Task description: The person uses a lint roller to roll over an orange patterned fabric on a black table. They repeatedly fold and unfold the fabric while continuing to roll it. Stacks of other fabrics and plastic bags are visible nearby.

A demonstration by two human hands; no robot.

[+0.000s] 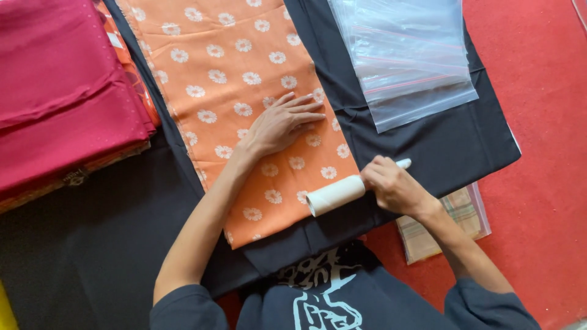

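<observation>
We see the left hand (282, 124) spread flat, fingers wide, pressing the orange daisy-print cloth (244, 91) | right hand (394, 185) curled tight round the white lint roller (336, 194), its roll touching the cloth's near right edge | 1 stack of clear bags (409, 55) beyond.

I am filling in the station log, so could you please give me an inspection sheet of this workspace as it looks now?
Surface: black cloth spread over a red floor covering.
Job's things: orange fabric with white flowers lying flat on the black cloth; white lint roller at its lower right edge.
Clutter: stack of clear zip bags top right; folded crimson fabrics piled at left; a bagged checked cloth beside the right forearm.
Grippers: left hand pressed flat on the orange fabric; right hand closed around the roller's handle.
Cables: nothing seen.
Surroundings: a yellow edge at the bottom left corner, too little to identify.
</observation>
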